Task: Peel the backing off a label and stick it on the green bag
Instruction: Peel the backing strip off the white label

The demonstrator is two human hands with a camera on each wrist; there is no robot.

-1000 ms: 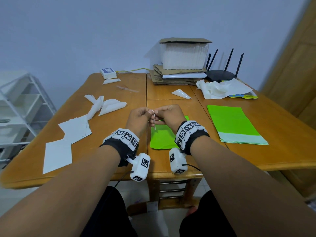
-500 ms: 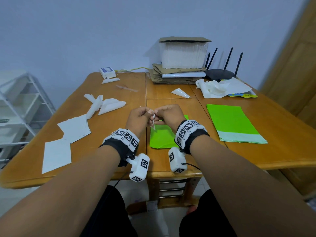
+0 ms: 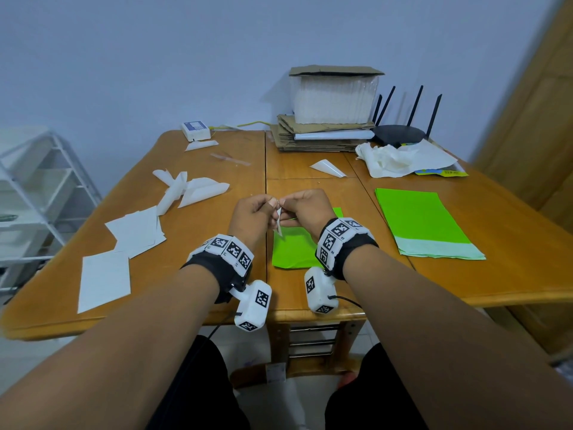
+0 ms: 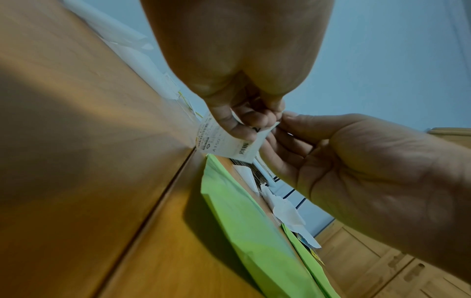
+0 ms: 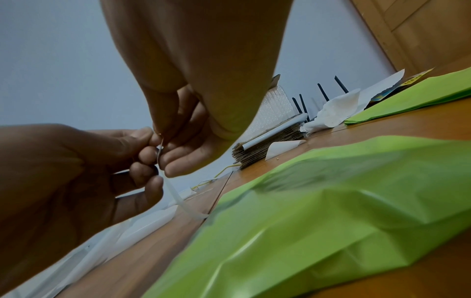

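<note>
At a wooden table (image 3: pixel 511 243) against a pale blue wall, your left hand (image 3: pixel 252 214) and right hand (image 3: pixel 305 209) both pinch one small white printed label (image 4: pixel 226 144), held edge-up above the creased green bag (image 3: pixel 294 249) lying flat just beneath them.

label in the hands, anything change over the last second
Almost nothing. Both hands, left and right, still pinch the small white printed paper label at its top edge above the bright green plastic bag; no peel visibly opened. The bag on the wooden table stayed put.
</note>
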